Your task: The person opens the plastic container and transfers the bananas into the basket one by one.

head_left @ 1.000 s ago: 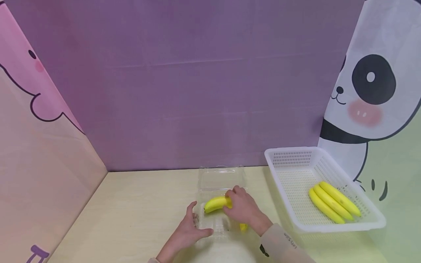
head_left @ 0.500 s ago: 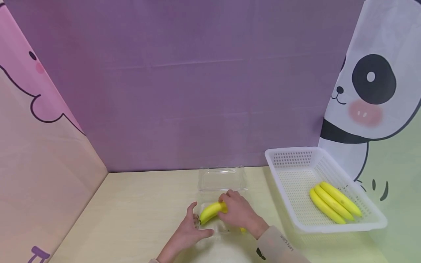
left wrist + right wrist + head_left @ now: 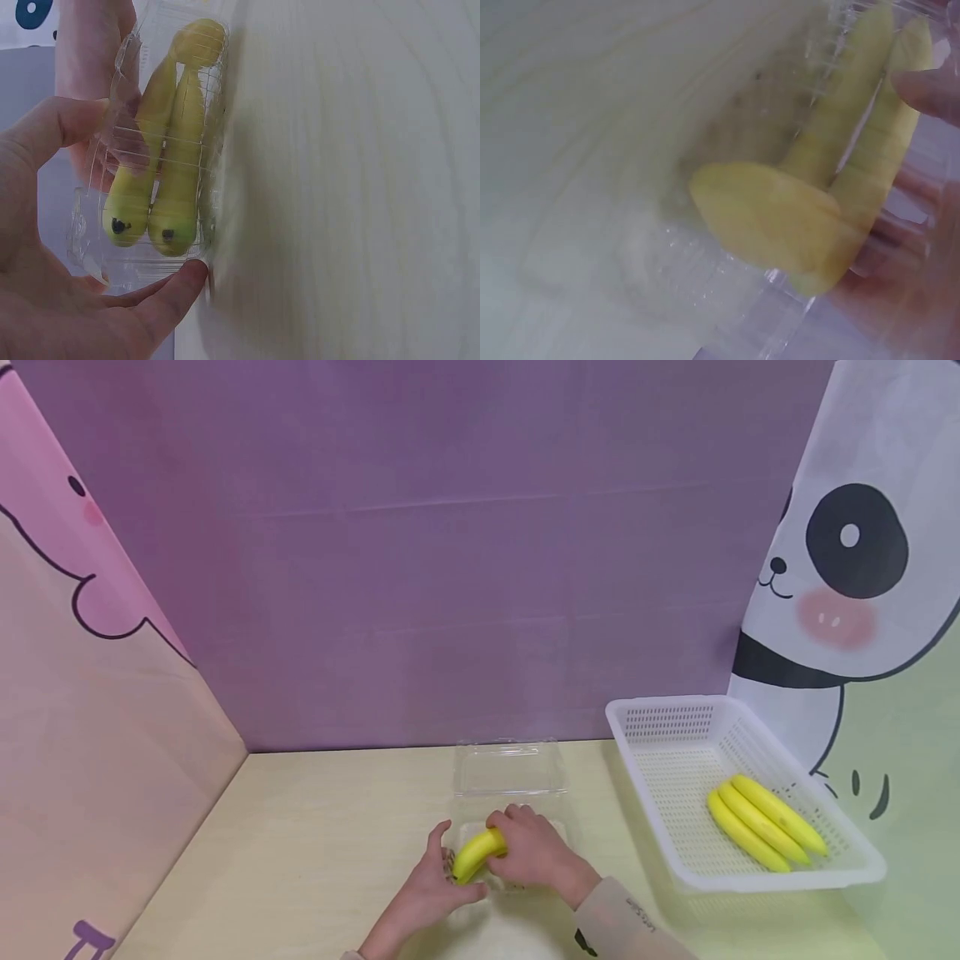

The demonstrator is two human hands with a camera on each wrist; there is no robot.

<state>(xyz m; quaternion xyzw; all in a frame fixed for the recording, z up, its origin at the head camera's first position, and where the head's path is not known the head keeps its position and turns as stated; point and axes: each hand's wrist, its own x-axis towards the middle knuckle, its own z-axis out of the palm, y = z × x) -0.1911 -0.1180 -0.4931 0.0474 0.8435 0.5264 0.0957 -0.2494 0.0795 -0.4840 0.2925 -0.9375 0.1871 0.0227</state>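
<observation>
A clear plastic clamshell box (image 3: 510,770) stands on the table with its lid raised at the back. My left hand (image 3: 431,885) holds the near left side of its base, thumb and fingers spread along the wall. My right hand (image 3: 536,852) grips a yellow banana (image 3: 474,855), whose free end points down beside the left thumb. Through the plastic in the left wrist view, two bananas (image 3: 176,187) lie side by side, with the rounded end of another yellow piece (image 3: 201,43) at the top. The right wrist view is blurred; one banana (image 3: 765,217) crosses the others there.
At the right, a white perforated basket (image 3: 645,777) holds a bunch of bananas (image 3: 765,822). A purple cloth wall (image 3: 420,568) rises behind the pale wooden table (image 3: 322,827). Printed side panels stand at left and right.
My right hand has moved left and toward the front with the banana, lowering it into the box's base beside my left hand. The left hand stays almost where it was.
</observation>
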